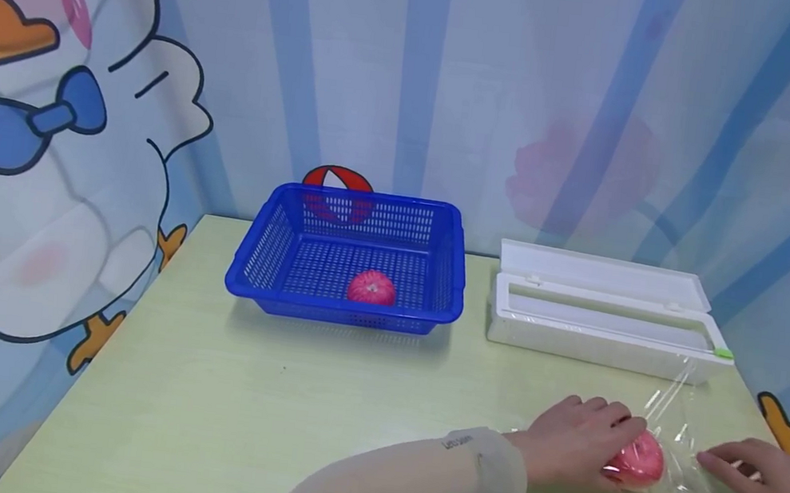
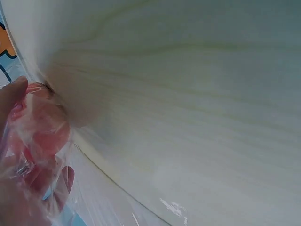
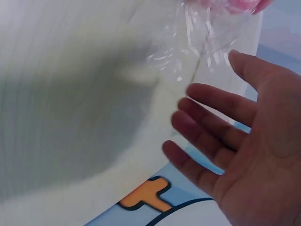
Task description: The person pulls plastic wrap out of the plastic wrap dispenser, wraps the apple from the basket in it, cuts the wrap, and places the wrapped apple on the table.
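Observation:
With its fingers curled over the top and side, my left hand point(image 1: 580, 444) grips a red apple point(image 1: 641, 464) low at the table's right front. Clear plastic wrap point(image 1: 688, 482) lies around the apple and spreads out to its right in wrinkles. In the left wrist view the wrap covers both the apple point(image 2: 42, 125) and part of the hand. My right hand point(image 1: 768, 482) is just beyond the wrap's loose edge. Its fingers are spread and relaxed in the right wrist view, holding nothing, with the crumpled wrap point(image 3: 186, 44) past the fingertips.
A white wrap dispenser point(image 1: 596, 332) stands at the back right, lid raised, a green slider point(image 1: 723, 353) at its right end. Left of it is a blue basket point(image 1: 341, 305) with another red apple point(image 1: 372, 287) inside. A printed curtain point(image 1: 355, 74) borders the table point(image 1: 219, 405).

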`<state>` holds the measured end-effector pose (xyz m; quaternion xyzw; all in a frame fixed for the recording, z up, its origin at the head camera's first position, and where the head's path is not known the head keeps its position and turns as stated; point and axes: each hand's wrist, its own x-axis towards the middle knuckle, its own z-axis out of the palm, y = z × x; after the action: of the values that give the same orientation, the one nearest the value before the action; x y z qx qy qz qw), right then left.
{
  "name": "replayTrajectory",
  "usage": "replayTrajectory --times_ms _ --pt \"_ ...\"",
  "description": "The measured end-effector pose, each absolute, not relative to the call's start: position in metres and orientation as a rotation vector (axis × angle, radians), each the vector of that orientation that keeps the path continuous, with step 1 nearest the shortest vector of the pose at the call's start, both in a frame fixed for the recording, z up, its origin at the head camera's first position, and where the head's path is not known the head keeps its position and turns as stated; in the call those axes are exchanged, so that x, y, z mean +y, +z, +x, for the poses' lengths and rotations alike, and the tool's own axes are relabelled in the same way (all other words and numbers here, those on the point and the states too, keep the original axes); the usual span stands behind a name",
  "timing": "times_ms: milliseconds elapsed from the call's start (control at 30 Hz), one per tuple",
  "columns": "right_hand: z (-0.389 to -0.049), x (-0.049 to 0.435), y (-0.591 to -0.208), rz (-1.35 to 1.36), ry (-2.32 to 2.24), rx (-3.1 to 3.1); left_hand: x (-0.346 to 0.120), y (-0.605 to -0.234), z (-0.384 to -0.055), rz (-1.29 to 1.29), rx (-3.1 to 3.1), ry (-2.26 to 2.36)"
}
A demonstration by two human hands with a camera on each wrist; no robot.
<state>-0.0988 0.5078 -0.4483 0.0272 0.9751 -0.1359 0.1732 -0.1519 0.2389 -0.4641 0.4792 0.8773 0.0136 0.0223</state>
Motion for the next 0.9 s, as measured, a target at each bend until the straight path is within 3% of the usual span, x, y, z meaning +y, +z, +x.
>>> replayTrajectory --times_ms 300,700,900 --pt "-0.095 0.458 -0.428 -0.157 -0.482 2.997 0.244 -0.465 -0.160 1.377 2.725 0.174" --pt "-0.089 0.443 -0.442 -0.206 -0.325 2.977 0.247 -0.461 -0.178 1.242 2.604 0.523" --pt "-0.085 0.435 -0.452 -0.365 -0.184 3.125 0.245 -0.455 -0.186 1.174 2.514 0.660"
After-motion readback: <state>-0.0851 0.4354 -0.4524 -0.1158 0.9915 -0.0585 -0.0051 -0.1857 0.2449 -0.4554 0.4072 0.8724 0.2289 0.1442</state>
